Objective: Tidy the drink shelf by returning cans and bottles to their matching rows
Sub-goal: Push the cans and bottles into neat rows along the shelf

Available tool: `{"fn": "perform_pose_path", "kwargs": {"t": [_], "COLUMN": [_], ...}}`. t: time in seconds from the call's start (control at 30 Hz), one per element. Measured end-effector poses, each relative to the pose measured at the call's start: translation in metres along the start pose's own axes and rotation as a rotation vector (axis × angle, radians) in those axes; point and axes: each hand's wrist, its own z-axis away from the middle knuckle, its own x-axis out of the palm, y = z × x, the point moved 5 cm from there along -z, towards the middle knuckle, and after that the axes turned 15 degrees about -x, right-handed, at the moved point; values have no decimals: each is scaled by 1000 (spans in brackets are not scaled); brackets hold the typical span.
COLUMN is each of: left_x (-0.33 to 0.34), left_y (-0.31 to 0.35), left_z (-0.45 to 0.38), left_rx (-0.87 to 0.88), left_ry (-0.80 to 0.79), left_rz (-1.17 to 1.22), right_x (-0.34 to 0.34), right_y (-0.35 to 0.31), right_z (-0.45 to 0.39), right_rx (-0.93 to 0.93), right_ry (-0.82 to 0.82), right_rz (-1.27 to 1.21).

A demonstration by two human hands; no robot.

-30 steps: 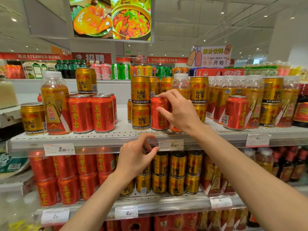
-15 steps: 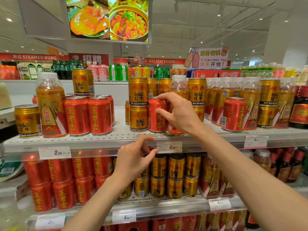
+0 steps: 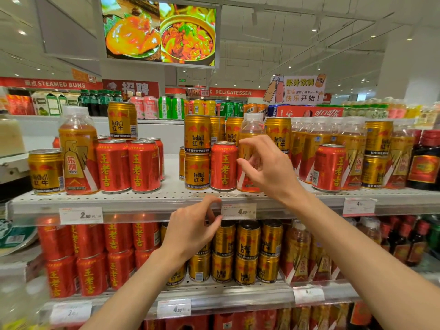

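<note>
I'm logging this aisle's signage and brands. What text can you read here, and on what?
"STEAMED BUNS": red banner
"DELICATESSEN": red banner
"RedBull 红牛": gold can
"王老吉": red can
"东鹏": bottle
"2.60": left price tag
"可口可乐": red case
"快乐开始!": hanging juice sign
Other price tags, small can print: too blurred.

The red can (image 3: 223, 166) at the middle of the upper shelf (image 3: 166, 198) looks like glossy printed metal with a bare silvery rim, and the gold cans (image 3: 197, 153) stacked just beside it have the same shiny metallic finish. The bottle (image 3: 251, 129) behind them is clear, smooth plastic with a white cap and a glossy printed wrap. The shelf itself is matt, pale perforated metal, its front edge carrying a paper price tag (image 3: 238, 211) behind a clear plastic strip.
</note>
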Motion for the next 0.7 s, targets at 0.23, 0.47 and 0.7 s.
{"fn": "perform_pose_path", "kwargs": {"t": [0.23, 0.47, 0.7], "left_x": [4, 3, 4], "left_y": [5, 3, 5], "left_z": [-6, -9, -9], "left_rx": [3, -27, -31], "left_ry": [-30, -74, -71], "left_rz": [19, 37, 44], "right_x": [-7, 10, 16], "right_y": [19, 27, 22], "right_z": [44, 43, 43], "right_rx": [215, 467, 518], "right_ry": [-18, -26, -18], "right_rz": [165, 144, 120]}}
